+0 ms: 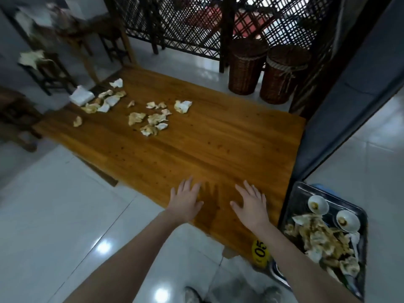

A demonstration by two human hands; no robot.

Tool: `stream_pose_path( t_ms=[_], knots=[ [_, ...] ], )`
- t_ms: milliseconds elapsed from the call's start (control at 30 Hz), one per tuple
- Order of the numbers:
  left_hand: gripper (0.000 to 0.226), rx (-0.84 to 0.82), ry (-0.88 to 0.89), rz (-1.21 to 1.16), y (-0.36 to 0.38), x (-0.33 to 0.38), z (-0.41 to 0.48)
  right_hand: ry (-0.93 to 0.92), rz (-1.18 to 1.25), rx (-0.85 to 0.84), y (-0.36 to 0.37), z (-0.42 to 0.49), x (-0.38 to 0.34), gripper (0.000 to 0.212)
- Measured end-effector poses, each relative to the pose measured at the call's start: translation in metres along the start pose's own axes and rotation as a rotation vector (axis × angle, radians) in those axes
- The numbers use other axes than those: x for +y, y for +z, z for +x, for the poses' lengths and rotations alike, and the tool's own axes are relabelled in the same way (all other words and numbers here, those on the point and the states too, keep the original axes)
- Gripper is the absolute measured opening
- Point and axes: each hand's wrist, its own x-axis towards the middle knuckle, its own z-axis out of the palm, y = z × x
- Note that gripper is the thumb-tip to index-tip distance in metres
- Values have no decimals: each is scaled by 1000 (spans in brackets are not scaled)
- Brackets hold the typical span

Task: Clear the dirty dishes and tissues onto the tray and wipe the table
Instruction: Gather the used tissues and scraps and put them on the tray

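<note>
Both your hands lie flat, fingers spread and holding nothing: the left grip (185, 202) and right grip (251, 206) press on the near edge of the wooden worktop (196, 154).

What's left to clear is the scatter of crumpled, stained tissues (153, 119) across the far left part of the worktop, well apart from your hands. Judge them as nearly weightless, soft and probably greasy or damp. They should crush together easily, so gather several into one bunch and pinch the bunch rather than picking pieces singly. A white packet (82, 97) sits at the far left edge.

The tray (298, 200) stands off the worktop's right near corner. It already carries a heap of used tissues (317, 239) and two small white dishes (318, 204), likely ceramic and breakable, so drop loads beside them.

The worktop looks smooth and glossy, good for sweeping. The floor (65, 204) is shiny tile, and wicker baskets (247, 66) stand beyond.
</note>
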Motion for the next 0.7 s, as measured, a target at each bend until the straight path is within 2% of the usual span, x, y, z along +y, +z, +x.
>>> stream_pose_path(
  t_ms=[333, 700],
  knots=[
    [68, 80, -135, -74, -21, -117, -28, -123, -49, -55, 42, 32, -114, 61],
    [67, 90, -207, -96, -45, -207, 16, -191, -60, -80, 71, 111, -182, 63]
  ],
)
